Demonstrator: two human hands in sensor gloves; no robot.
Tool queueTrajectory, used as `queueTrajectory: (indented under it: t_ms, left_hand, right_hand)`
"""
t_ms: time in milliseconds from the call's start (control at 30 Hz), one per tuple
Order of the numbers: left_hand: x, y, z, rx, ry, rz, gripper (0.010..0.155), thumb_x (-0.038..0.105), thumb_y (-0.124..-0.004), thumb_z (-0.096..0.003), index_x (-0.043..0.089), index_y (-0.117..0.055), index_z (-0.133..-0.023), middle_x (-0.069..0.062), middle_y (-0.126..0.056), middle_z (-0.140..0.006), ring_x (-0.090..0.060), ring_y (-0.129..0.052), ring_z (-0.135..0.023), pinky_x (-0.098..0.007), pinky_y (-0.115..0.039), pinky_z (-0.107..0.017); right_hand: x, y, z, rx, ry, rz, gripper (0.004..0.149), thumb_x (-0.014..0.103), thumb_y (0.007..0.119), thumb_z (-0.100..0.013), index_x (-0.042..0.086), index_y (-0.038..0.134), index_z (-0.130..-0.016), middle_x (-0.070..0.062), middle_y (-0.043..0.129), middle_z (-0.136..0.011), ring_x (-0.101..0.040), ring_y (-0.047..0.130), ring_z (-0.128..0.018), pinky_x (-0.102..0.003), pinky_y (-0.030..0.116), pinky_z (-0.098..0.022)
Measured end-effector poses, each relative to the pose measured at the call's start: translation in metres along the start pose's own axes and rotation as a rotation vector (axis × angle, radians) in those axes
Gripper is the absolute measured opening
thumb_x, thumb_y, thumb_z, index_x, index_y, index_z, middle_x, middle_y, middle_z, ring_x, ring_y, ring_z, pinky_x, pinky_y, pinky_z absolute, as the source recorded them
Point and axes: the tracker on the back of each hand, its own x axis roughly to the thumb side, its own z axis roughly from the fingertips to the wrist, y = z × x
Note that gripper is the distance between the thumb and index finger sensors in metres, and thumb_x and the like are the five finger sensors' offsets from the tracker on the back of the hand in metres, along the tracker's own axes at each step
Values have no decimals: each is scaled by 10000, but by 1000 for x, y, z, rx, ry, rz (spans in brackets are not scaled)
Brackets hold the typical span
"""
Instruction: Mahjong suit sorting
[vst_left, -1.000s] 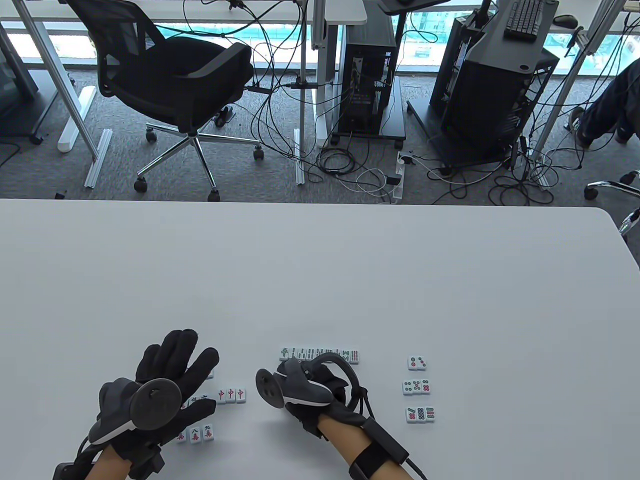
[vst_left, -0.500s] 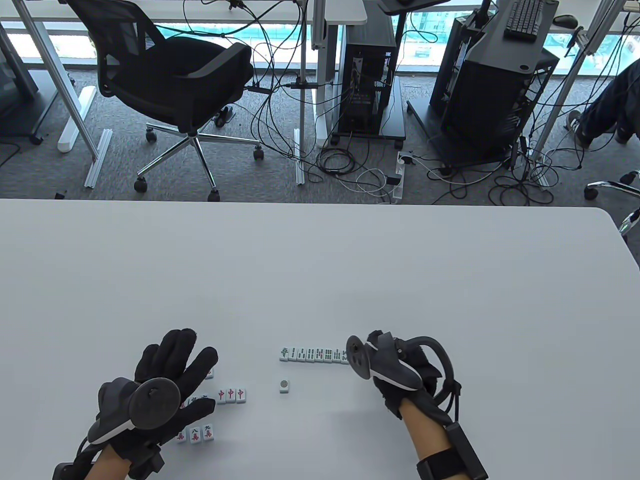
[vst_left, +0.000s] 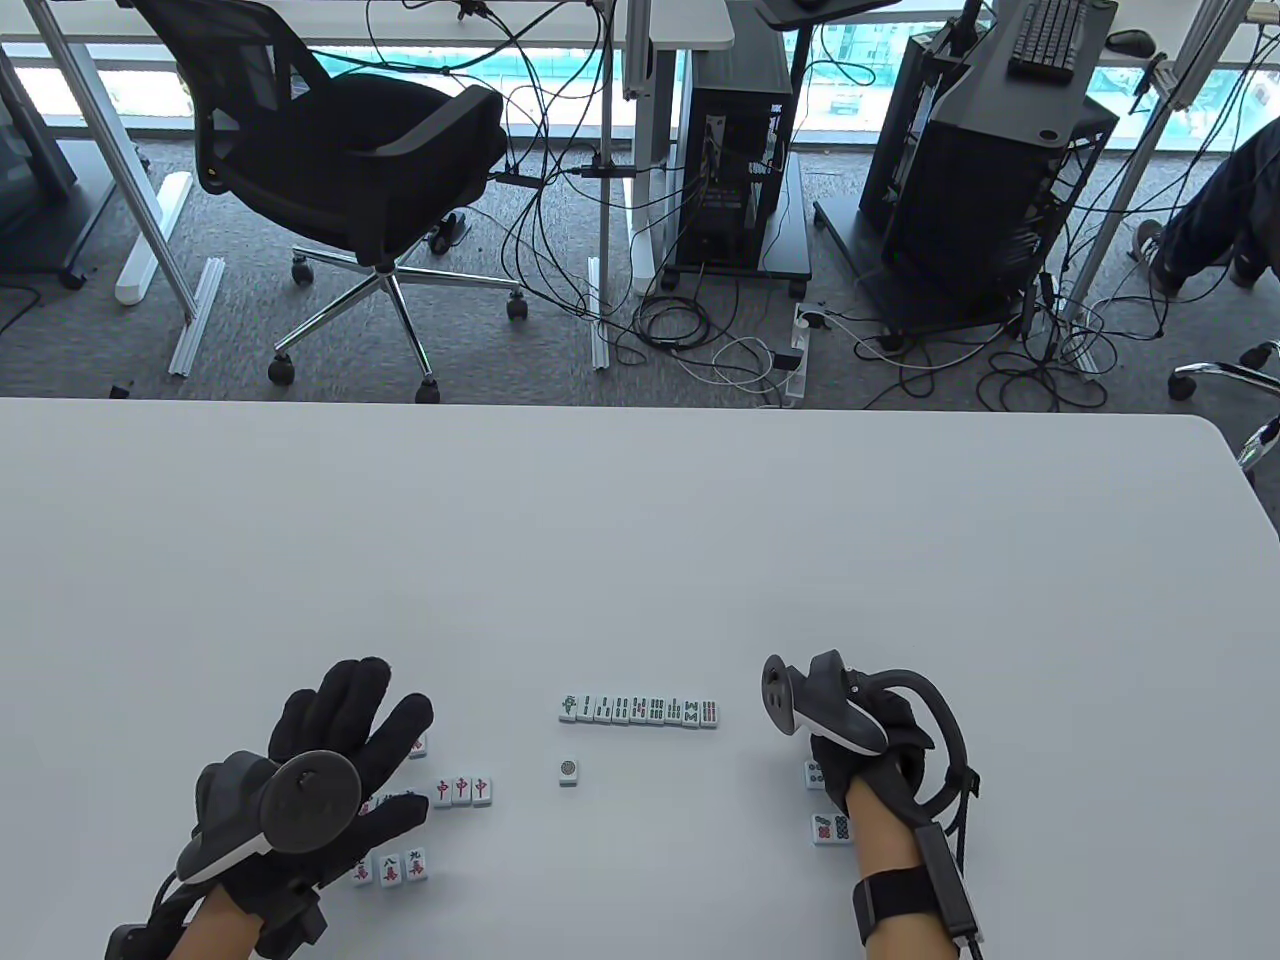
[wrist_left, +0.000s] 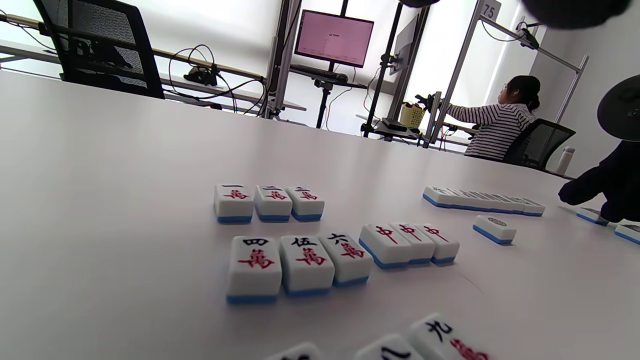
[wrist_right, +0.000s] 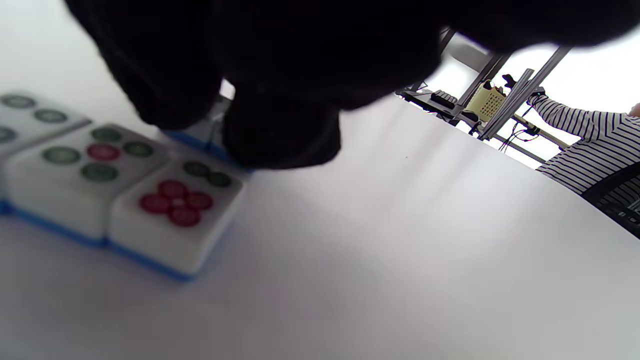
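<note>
The right hand (vst_left: 868, 735) has its fingertips (wrist_right: 280, 135) pinching a dot tile (wrist_right: 202, 132) at the far right. The left hand (vst_left: 330, 760) lies flat over character tiles (wrist_left: 295, 262). The bamboo row (vst_left: 640, 710) runs left-right.

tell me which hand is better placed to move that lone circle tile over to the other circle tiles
Probably the right hand: it is already over the circle tiles on that side. The lone tile lies between the hands, nearer the left hand, which rests spread flat over the character tiles.
</note>
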Motion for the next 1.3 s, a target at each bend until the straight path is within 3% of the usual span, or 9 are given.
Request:
queueTrajectory:
  t_ms: [367,467,633,833,1000,1300]
  left_hand:
    - [-2,0,-1,-3,-6,16,810,711,-636,-367,441,-334,-1069,134,19,-1132,-208,-52,-1141,-579,-183,-818]
    - [-1,0,-1,2,-10,13,812,711,-637,-366,441,-334,-1069,133,19,-1132,-208,-52,-1142,-579,-183,-818]
    - [-1,0,0,2,-17,12,811,712,-636,-367,441,-334,-1069,132,21,-1132,-209,-52,-1141,-579,-184,-818]
    - [1,1,1,13,-27,9,812,711,-636,-367,440,-332,-1069,130,22,-1132,-210,-50,-1141,-580,-184,-817]
    - [2,3,3,27,-34,17,810,712,-635,-367,442,-334,-1068,132,23,-1132,-210,-50,-1141,-580,-182,-817]
    - [3,3,4,38,-44,19,810,711,-636,-366,440,-337,-1068,132,23,-1131,-210,-50,-1141,-580,-182,-817]
  right_hand:
    - [9,3,-6,-11,-29,-7,536,351,862,-343,133,805,-830,-3,983,-330,-77,865,-41,-278,813,-36]
    - [15,-9,2,-98,-49,-27,554,350,869,-338,109,799,-833,-4,986,-320,-74,865,-34,-275,814,-28]
    - [58,-45,32,-272,-191,-136,577,354,873,-336,64,797,-830,1,989,-313,-63,866,-30,-265,817,-22]
    - [124,-66,54,-298,-357,-222,583,351,877,-338,45,796,-827,-3,990,-317,-65,869,-32,-266,819,-25]
    - [168,-68,58,-260,-427,-187,583,351,877,-340,41,794,-827,-4,989,-324,-66,871,-37,-268,820,-29]
    - [188,-63,55,-240,-422,-143,582,353,874,-343,42,792,-828,-5,987,-334,-68,874,-45,-269,823,-35]
